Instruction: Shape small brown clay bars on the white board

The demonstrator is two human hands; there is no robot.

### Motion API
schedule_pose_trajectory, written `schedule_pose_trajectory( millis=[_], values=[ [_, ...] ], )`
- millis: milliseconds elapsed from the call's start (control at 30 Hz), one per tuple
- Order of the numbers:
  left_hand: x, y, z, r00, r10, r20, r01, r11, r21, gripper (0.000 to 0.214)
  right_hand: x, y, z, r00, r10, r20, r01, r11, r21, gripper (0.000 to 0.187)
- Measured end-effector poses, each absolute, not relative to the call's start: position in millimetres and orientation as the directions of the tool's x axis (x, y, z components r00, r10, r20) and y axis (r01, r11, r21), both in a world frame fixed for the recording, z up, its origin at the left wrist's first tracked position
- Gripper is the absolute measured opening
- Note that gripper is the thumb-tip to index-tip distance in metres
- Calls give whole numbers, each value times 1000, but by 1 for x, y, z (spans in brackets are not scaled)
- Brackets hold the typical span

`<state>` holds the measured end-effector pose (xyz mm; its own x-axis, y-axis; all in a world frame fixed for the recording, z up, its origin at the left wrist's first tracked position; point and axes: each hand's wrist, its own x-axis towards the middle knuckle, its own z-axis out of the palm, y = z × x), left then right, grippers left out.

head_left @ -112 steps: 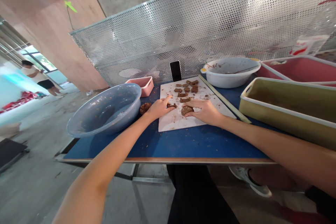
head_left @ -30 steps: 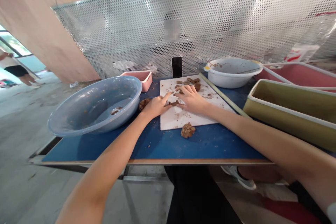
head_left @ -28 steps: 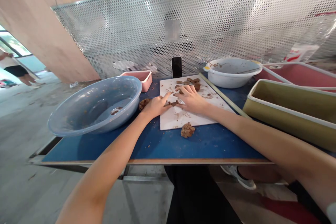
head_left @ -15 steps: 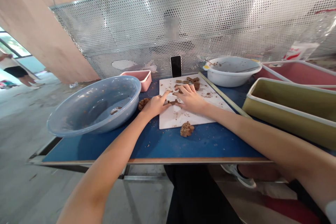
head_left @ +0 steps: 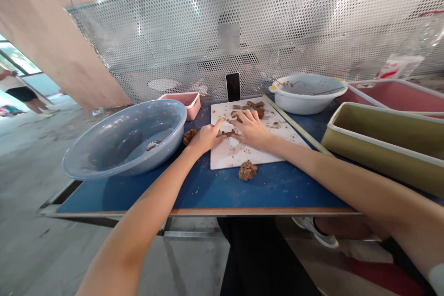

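A white board [head_left: 243, 150] lies on the blue table [head_left: 222, 189], with several brown clay pieces [head_left: 255, 107] at its far end. My left hand [head_left: 205, 137] rests on the board's left edge, its forefinger stretched out. My right hand [head_left: 250, 127] lies flat beside it, fingers spread over small clay pieces [head_left: 229, 133] between the two hands. A brown clay lump [head_left: 247, 170] sits on the table just off the board's near edge. Another clay lump [head_left: 189, 136] lies left of my left hand.
A big translucent blue basin [head_left: 126, 138] stands at the left, a pink tray [head_left: 185, 101] behind it. A phone [head_left: 233, 87] leans on the perforated metal screen [head_left: 243, 32]. A white basin [head_left: 307, 94], an olive bin [head_left: 385, 143] and a red bin [head_left: 398, 95] fill the right. A long stick [head_left: 294, 125] lies beside the board.
Since the oldest frame my right hand has left the clay lump, which now lies off the board's near edge, and moved farther up the board. Over the last second both hands barely shift.
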<state>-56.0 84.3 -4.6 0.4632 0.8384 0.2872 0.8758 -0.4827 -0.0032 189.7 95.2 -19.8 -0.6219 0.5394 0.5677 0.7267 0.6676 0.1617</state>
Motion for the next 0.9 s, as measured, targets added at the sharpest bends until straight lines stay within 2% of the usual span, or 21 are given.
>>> schedule_pose_trajectory(
  millis=[500,900],
  values=[
    [-48,85,-3,411,869,277,910,-407,-73,68,187,100,-16,-591,605,533,764,632,129,45],
    [-52,76,-4,412,848,333,905,-422,-46,65,210,94,-8,-571,627,530,759,650,50,46]
  ],
)
